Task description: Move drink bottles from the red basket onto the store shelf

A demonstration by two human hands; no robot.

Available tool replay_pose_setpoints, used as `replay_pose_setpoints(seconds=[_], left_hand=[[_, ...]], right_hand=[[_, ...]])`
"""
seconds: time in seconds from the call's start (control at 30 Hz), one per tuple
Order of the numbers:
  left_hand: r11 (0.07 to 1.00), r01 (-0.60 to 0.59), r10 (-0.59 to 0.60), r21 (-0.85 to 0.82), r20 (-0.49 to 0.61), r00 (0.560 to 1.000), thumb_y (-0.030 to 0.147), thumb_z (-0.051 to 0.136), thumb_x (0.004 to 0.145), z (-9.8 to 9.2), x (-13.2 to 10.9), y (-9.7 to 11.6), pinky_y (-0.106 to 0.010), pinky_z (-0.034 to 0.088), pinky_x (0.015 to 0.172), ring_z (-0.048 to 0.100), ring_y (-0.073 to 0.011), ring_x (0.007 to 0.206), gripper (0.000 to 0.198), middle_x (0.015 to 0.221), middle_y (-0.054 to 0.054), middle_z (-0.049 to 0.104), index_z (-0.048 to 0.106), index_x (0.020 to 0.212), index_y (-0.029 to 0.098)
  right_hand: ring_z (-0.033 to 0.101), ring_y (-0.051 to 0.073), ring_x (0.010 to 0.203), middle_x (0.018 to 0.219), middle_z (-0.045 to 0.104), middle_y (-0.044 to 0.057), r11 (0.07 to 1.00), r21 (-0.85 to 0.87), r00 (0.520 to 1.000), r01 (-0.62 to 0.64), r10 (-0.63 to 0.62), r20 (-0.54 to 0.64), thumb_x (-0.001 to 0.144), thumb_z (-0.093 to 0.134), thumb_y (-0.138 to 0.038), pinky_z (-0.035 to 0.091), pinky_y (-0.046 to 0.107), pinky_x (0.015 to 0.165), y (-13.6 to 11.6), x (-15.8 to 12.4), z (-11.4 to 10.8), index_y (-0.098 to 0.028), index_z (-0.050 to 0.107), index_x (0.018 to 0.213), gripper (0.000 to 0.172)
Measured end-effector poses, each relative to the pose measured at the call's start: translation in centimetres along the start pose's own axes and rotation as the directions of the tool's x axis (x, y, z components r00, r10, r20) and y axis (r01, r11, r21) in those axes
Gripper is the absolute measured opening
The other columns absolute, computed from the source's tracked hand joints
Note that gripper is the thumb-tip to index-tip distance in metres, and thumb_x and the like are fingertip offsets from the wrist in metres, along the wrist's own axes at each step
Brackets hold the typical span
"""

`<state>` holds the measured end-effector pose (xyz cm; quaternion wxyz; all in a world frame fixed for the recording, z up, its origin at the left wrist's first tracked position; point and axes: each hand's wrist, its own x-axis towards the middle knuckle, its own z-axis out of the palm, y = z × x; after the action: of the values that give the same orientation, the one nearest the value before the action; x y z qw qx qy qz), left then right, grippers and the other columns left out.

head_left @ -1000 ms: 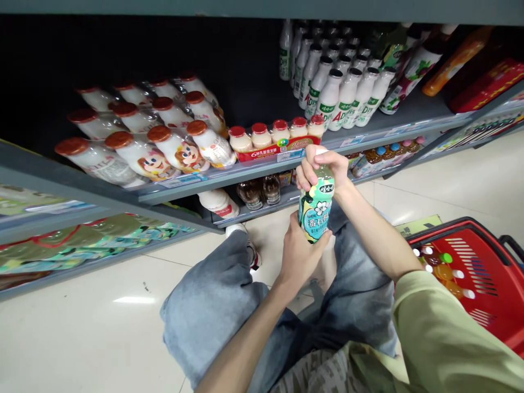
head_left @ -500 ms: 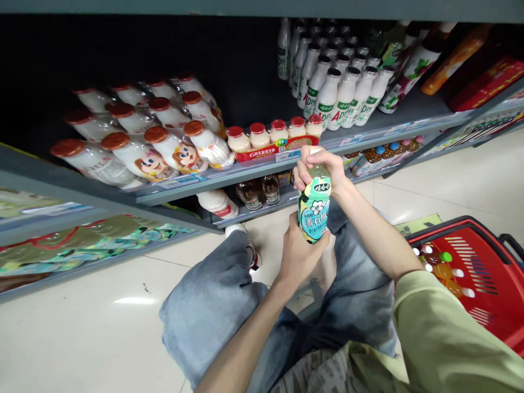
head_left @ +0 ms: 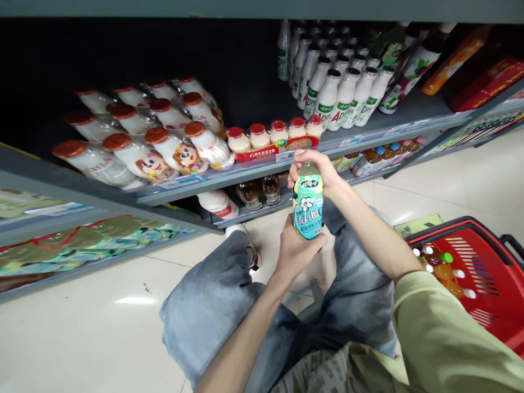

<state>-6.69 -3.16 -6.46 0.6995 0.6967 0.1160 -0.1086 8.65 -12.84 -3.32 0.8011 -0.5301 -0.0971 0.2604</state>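
Step in hand, as judged from the pose: a two-handed hold that presents the bottle's label to the wearer. The bottle (head_left: 309,204), with a green and blue label, is between the two hands, label toward the camera, neck end toward the shelf (head_left: 241,177).

Left hand (head_left: 295,248): closed around the base, thumb across the near right side, fingers partly hidden behind the label. Right hand (head_left: 321,168): curled over the neck and top, fingers bent; the cap is hidden, so whether it is being gripped or turned cannot be told.

Position: the bottle is off the shelf, in front of its edge and above the gap between the knees (head_left: 204,305). It touches both hands. The pack of small red-capped bottles (head_left: 274,144) stands on the shelf just beyond; the red basket (head_left: 503,286) is well apart, at right.

Handling requirement (judgement): any next move calls for a firm left-hand support at the base before the right hand is released.
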Motion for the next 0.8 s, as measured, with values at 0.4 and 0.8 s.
replay_pose_setpoints(seconds=[0.4, 0.8], left_hand=[[0.978, 0.074, -0.060, -0.197, 0.074, 0.995, 0.012, 0.068, 0.057, 0.1, -0.1, 1.0, -0.022, 0.039, 0.053, 0.048, -0.0096, 0.061, 0.028, 0.071, 0.006, 0.058, 0.058, 0.083, 0.019], [0.898, 0.273, -0.199, -0.344, 0.234, 0.951, 0.018, 0.074, 0.053, 0.2, -0.8, 0.9, -0.027, 0.046, 0.065, 0.061, -0.0158, 0.070, 0.029, 0.074, 0.000, 0.068, 0.068, 0.082, 0.017]], right_hand=[[0.066, 0.020, 0.061, 0.064, 0.062, 0.002, 0.999, 0.035, 0.995, -0.009, 0.005, 0.103, 0.076, 0.059, -0.034, 0.051, 0.027, 0.051, -0.2, -0.2, -0.1, -0.022, 0.047, 0.076, 0.018], [0.062, 0.018, 0.055, 0.055, 0.051, -0.007, 0.994, 0.029, 0.981, 0.107, -0.110, 0.160, 0.075, 0.057, -0.031, 0.053, 0.030, 0.057, -0.4, -0.3, 0.3, -0.025, 0.040, 0.086, 0.021]])
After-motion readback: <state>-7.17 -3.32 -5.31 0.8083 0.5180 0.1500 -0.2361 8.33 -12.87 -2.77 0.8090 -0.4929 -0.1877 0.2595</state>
